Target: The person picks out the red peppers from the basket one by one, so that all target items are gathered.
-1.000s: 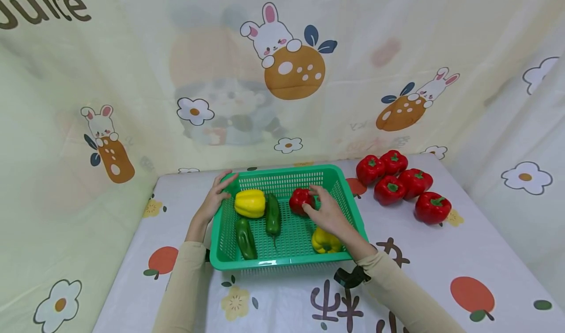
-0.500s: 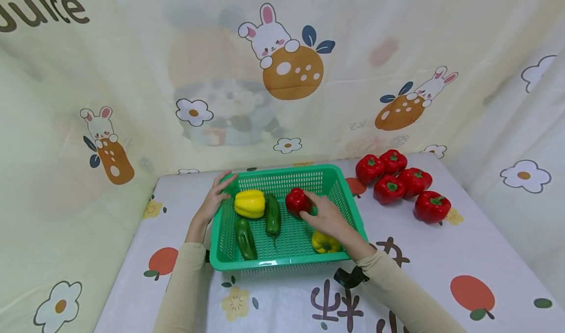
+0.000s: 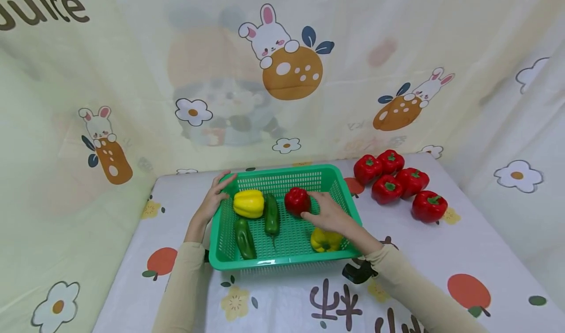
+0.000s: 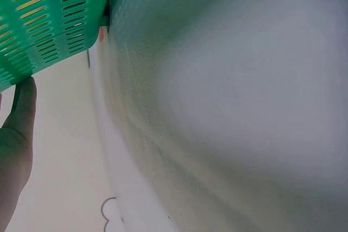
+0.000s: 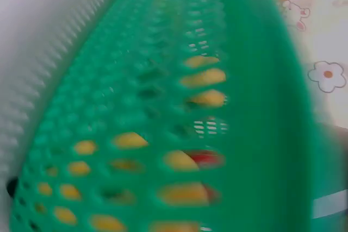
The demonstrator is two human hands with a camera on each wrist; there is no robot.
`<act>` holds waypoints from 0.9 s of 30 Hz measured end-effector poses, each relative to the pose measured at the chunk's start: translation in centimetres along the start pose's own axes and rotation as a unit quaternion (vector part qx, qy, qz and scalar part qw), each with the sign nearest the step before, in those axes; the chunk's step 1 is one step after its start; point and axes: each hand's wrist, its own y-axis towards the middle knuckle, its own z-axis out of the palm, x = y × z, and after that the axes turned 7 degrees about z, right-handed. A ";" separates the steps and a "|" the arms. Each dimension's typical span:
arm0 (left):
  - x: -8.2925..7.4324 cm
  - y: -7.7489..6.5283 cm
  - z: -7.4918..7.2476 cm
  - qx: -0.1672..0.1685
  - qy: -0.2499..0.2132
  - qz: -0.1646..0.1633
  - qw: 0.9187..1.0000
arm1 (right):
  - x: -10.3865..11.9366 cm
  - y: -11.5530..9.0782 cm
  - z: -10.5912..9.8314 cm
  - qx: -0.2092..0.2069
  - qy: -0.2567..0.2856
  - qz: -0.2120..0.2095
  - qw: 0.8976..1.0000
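Observation:
A green plastic basket (image 3: pixel 282 261) sits on the table. My left hand (image 3: pixel 213 201) holds its left rim near the far corner, and a finger (image 4: pixel 24 104) touches the outer wall in the left wrist view. Inside, a red bell pepper (image 3: pixel 297 202) lies right of centre. My right hand (image 3: pixel 328 213) is at that pepper's right side, thumb and fingers spread; whether they touch it is hard to tell. Also in the basket are a yellow bell pepper (image 3: pixel 249 204) at left, another yellow pepper (image 3: pixel 325 240) under my right wrist, and two long green peppers (image 3: pixel 271 215).
Several red bell peppers (image 3: pixel 386 189) stand on the table right of the basket. A patterned tablecloth (image 3: pixel 265 303) covers the table, and a printed curtain (image 3: pixel 220 68) hangs behind. The basket's slotted wall (image 5: pixel 163 107) fills most of the right wrist view.
The red pepper in the basket has shifted slightly left. My right hand moved left with it, then its fingers drew back to the pepper's right side. My left hand stays at the rim.

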 end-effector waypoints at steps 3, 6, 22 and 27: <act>-0.1 0.0 0.0 0.000 0.001 -0.002 1.000 | 0.1 0.0 -1.4 0.019 0.007 0.003 1.000; -0.2 0.1 0.0 0.000 -0.002 0.001 1.000 | 0.3 0.2 -2.7 0.034 0.013 0.007 0.999; 0.1 -0.1 -0.1 -0.002 -0.001 0.007 1.000 | 2.0 3.9 -3.8 0.076 0.012 0.071 0.995; 0.1 0.0 0.0 -0.001 -0.005 0.004 1.000 | 1.6 5.2 -2.9 0.079 0.012 0.101 0.992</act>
